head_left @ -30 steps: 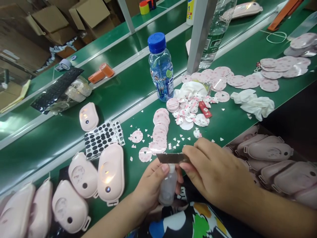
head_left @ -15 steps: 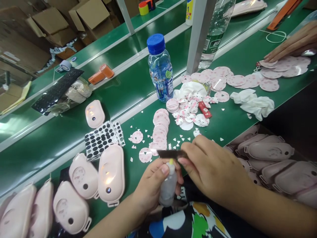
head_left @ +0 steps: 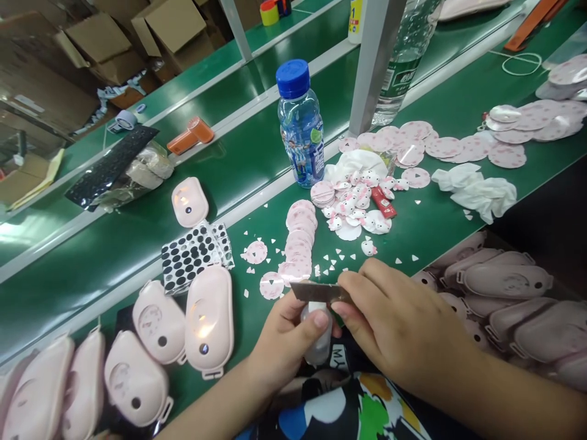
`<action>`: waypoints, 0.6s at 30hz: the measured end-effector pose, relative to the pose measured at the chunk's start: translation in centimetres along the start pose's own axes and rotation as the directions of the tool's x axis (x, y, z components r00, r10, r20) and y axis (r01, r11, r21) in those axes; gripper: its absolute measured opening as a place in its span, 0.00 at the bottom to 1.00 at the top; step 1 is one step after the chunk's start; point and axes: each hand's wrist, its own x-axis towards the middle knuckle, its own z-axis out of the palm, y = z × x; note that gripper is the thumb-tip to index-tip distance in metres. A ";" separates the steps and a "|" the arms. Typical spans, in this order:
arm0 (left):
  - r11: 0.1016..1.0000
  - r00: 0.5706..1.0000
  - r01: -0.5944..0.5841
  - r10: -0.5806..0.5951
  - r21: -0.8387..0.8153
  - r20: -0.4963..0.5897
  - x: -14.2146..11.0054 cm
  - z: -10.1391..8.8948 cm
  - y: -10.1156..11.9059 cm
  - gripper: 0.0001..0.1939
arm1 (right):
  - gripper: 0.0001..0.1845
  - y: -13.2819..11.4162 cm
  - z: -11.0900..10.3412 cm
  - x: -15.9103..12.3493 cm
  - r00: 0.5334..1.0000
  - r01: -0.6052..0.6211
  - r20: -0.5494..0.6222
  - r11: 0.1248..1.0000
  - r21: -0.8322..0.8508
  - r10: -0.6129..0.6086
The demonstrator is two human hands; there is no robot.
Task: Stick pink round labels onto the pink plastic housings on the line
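Observation:
My left hand [head_left: 287, 333] is wrapped round a small translucent squeeze bottle [head_left: 320, 349] held upright above my lap. In my right hand [head_left: 394, 315], a flat dark metal blade [head_left: 314, 292] is pinched between thumb and fingers. It lies level across the top of the bottle, hiding the nozzle tip; whether it touches cannot be told. Just beyond my hands, a row of overlapping round pink-patterned discs [head_left: 300, 238] lies on the green table [head_left: 257, 214]. A small white cat-face piece [head_left: 368, 247] sits near my right hand.
Pink oval cases [head_left: 208, 318] stand at the left beside sheets of black dots [head_left: 188, 256]. A blue-capped bottle [head_left: 300, 131] stands behind a pile of cat-face pieces [head_left: 355, 201]. Crumpled tissue [head_left: 477, 186] lies to the right. More pink cases [head_left: 504, 272] are below the table edge.
The blade's tip has come over the bottle's nozzle, whose yellow tip showed before. Another person's hand at the far right has left the view. The camera has shifted slightly.

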 end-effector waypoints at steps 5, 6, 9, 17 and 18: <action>0.973 0.990 -0.102 0.119 0.206 -0.071 0.0 -0.1 0.5 0.14 | 0.16 0.1 -0.1 0.3 0.999 0.011 -0.040 1.000 -0.027 -0.012; 0.964 0.988 -0.117 0.138 0.238 -0.073 0.0 -0.1 0.6 0.14 | 0.16 0.0 -0.1 0.3 0.999 0.009 -0.046 0.999 -0.035 -0.011; 0.933 0.980 -0.148 0.184 0.327 -0.081 0.1 0.1 1.1 0.13 | 0.15 0.2 0.1 0.5 0.999 -0.002 -0.054 0.998 -0.067 -0.002; 0.876 0.965 -0.164 0.237 0.453 -0.109 0.2 0.2 1.9 0.10 | 0.16 2.6 -0.8 1.5 0.980 -0.190 -0.059 0.981 -0.024 0.189; 0.873 0.965 -0.153 0.234 0.464 -0.122 0.2 0.1 1.8 0.11 | 0.16 2.5 -1.0 1.5 0.982 -0.179 -0.060 0.983 -0.027 0.177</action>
